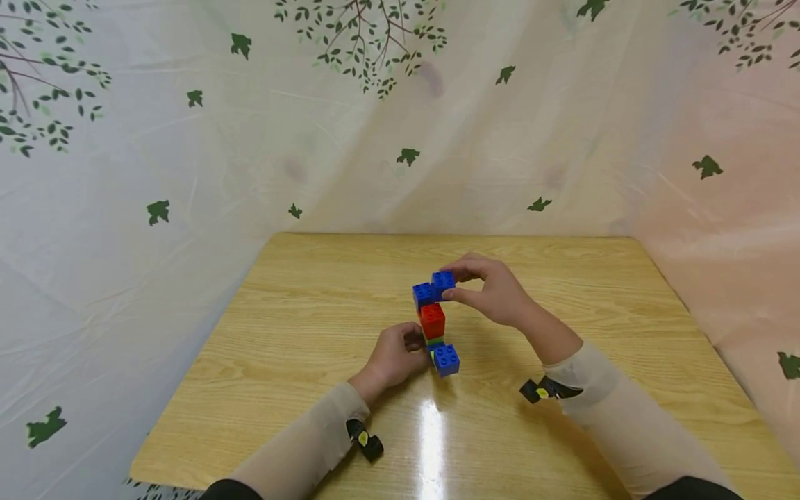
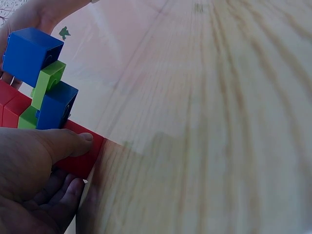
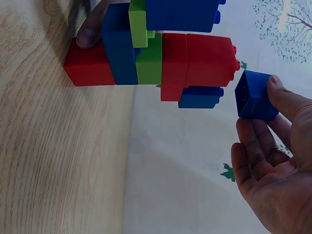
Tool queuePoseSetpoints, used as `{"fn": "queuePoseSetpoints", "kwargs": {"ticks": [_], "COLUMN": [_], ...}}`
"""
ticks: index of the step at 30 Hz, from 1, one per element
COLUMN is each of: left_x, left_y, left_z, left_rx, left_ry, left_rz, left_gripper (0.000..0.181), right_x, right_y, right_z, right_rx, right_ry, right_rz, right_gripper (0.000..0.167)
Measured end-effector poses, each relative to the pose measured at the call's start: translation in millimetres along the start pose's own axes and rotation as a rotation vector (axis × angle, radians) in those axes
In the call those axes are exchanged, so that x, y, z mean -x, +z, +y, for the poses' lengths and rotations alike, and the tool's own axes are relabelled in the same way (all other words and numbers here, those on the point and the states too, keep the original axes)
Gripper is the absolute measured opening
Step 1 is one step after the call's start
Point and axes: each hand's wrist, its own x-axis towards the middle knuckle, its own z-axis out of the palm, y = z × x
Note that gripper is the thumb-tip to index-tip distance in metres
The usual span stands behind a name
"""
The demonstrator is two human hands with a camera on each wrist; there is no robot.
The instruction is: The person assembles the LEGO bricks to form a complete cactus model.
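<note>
A tower of toy building blocks stands on the table, with a red block [image 3: 90, 66] at its base. Above that come a blue block [image 3: 119, 46], green blocks [image 3: 148, 61] and red blocks [image 1: 432, 320]. One blue block [image 1: 446, 360] juts from the near side, another [image 1: 422, 295] from the far side. My left hand [image 1: 394, 355] grips the red base, its thumb [image 2: 78, 145] lying along it. In my right hand [image 1: 494, 292] a loose blue block [image 3: 256, 95] is pinched between thumb and fingers, just above the tower's top studs and apart from them in the right wrist view.
The wooden table [image 1: 312, 292] extends on all sides of the tower. Behind it and at both sides hangs a pale sheet [image 1: 475, 167] printed with leaves and branches. A black wrist device [image 1: 365, 441] is worn on the left sleeve, and another [image 1: 544, 390] on the right.
</note>
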Motion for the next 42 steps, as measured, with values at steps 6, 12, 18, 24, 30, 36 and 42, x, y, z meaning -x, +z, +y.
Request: {"fn": "queuePoseSetpoints", "kwargs": {"ticks": [6,12,18,24,30,36,42], "left_x": [0.1,0.1,-0.4,-0.8,-0.4,0.6,1.5], "left_y": [0.4,0.9,0.8,0.9,0.8,0.4,0.3], "left_z": [0.4,-0.3,-0.7,-1.4,-0.8,0.5,1.1], "left_rx": [0.02,0.023,0.035,0.047,0.039,0.028,0.026], "left_ry": [-0.011,-0.007,0.002,0.017,0.014,0.005,0.007], "left_rz": [0.0,0.003,0.004,0.009,0.007,0.005,0.003], "left_gripper": [0.028,0.027,0.027,0.026,0.025,0.024,0.024], "right_x": [-0.5,-0.1,1.1,1.8,2.7,4.2,5.5], "right_y": [4,8,10,11,13,14,15], "right_z": [-3,-4,-6,-6,-6,-8,-10], "right_rx": [-0.001,-0.011,-0.002,0.002,-0.003,-0.001,-0.013], "right_ry": [-0.016,-0.029,-0.028,-0.032,-0.041,-0.04,-0.021], "right_rz": [-0.024,-0.037,-0.054,-0.067,-0.075,-0.082,-0.089], "right_gripper": [0.041,0.041,0.04,0.037,0.037,0.037,0.037]}}
